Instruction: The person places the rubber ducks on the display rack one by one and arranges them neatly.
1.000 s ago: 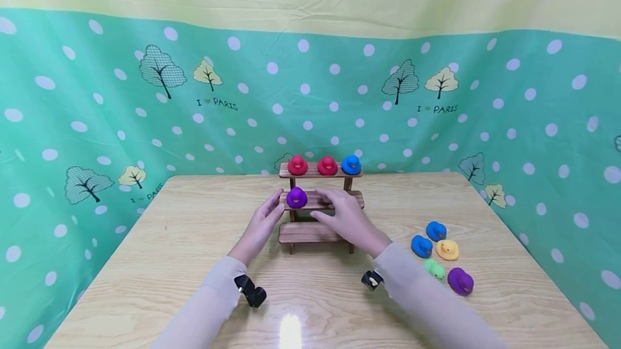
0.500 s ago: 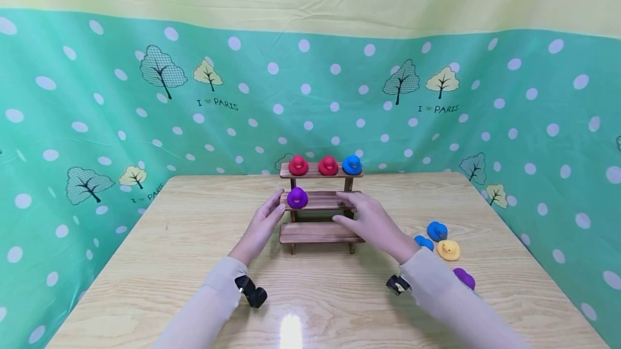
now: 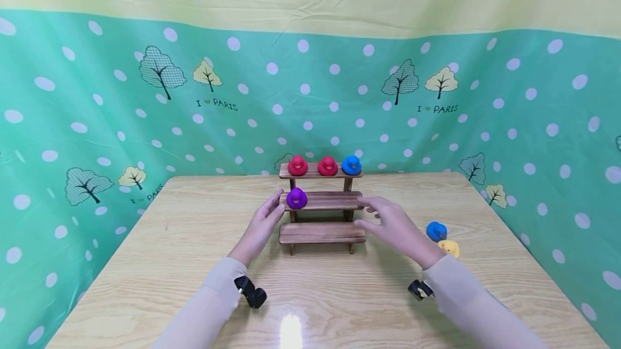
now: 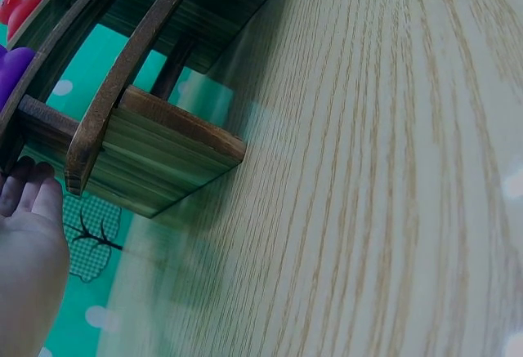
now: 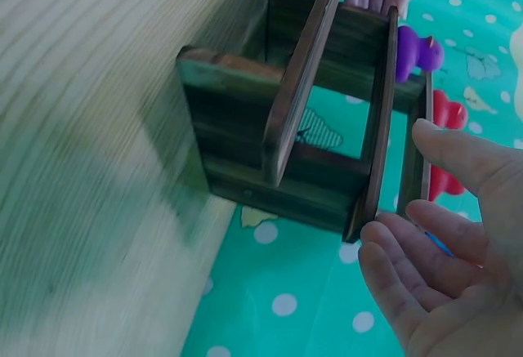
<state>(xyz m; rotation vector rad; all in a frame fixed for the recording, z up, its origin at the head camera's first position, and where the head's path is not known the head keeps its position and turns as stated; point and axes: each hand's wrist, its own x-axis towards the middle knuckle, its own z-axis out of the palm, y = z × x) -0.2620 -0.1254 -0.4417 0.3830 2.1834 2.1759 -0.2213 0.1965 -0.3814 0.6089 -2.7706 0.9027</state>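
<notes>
A three-tier wooden display stand point(image 3: 322, 233) stands on the table. Its top shelf carries two red rubber ducks point(image 3: 298, 165) and a blue rubber duck point(image 3: 351, 165); a purple rubber duck point(image 3: 296, 198) sits at the left of the middle shelf. My left hand point(image 3: 257, 230) is at the left end of that shelf, fingers extended, fingertips at the wood in the left wrist view. At the shelf's right end is my right hand point(image 3: 395, 227), thumb and fingers spread and relaxed, holding nothing. Whether its fingertips touch the wood I cannot tell.
On the right of the table lie another blue duck point(image 3: 436, 231) and a yellow duck point(image 3: 448, 248), partly behind my right forearm. A green dotted cloth point(image 3: 310, 106) hangs behind the table and along its sides.
My right hand has moved rightward from in front of the middle shelf to its right end. Its forearm now covers more of the loose ducks. The left hand stays put.
</notes>
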